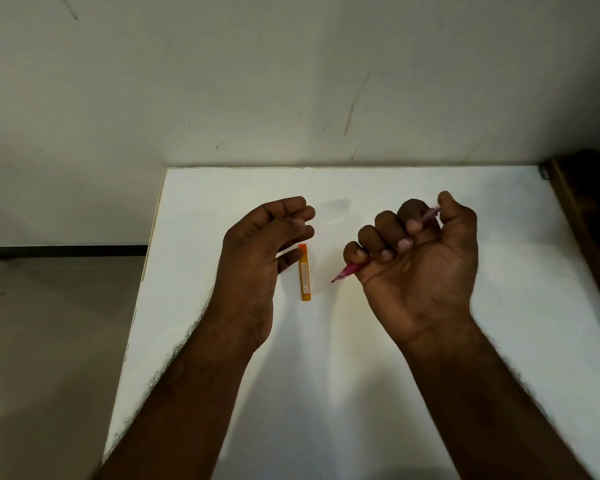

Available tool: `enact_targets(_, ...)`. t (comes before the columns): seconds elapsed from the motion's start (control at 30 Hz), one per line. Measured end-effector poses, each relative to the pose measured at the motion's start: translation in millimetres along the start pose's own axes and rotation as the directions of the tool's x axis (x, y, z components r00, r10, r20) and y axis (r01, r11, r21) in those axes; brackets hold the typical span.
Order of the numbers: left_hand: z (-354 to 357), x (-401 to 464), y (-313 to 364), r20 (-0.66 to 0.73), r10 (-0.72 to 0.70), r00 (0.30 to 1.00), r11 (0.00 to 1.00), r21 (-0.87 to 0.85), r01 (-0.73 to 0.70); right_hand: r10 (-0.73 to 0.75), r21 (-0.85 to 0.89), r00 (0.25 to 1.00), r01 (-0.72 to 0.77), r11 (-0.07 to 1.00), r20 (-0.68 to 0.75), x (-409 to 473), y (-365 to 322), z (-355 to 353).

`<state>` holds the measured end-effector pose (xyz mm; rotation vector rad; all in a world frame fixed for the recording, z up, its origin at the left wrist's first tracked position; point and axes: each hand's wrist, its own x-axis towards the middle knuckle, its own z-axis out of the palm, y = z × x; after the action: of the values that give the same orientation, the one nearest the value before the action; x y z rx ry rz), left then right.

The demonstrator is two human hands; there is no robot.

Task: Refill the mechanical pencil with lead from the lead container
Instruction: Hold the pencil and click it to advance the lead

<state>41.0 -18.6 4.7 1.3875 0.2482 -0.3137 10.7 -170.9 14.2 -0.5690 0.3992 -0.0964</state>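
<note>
White table (361, 375) against a scuffed wall (291, 81), orange lead container (305, 273) lying flat, right hand (420, 258) fisted around pink mechanical pencil (347, 271), left hand (257, 258) loosely curled, empty.

White table (361, 393) — an orange lead container (305, 277) lies flat on it.

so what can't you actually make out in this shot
- Mechanical pencil, head view: the middle of the barrel is hidden inside the closed right hand; only the tip and the back end show.
- Lead container, head view: label print too small to read; contents not visible; a left hand fingertip overlaps its top.
- Dark wooden object, head view: cut off by the right edge.
</note>
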Motion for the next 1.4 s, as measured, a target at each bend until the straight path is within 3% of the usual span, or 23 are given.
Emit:
enact_targets(0.53,0,-1,1,0.002,-0.001,1.000,1.000,-0.003,0.001,0.030,0.015,0.996,-0.032,0.999,0.084,-1,-2,-3)
enact_targets(0.83,0,0,-1,0.006,0.011,1.000,1.000,0.009,-0.011,-0.042,-0.111,0.989,0.058,0.992,0.143,0,3,2)
enact_targets(1.03,0,0,-1,0.008,0.006,1.000,1.000,0.005,-0.006,-0.037,-0.261,0.993,0.065,0.963,0.109,0,4,7)
enact_targets(1.4,1,0,0,0.005,0.008,1.000,1.000,0.006,-0.008,-0.042,-0.220,0.997,0.057,0.974,0.071,-1,2,9)
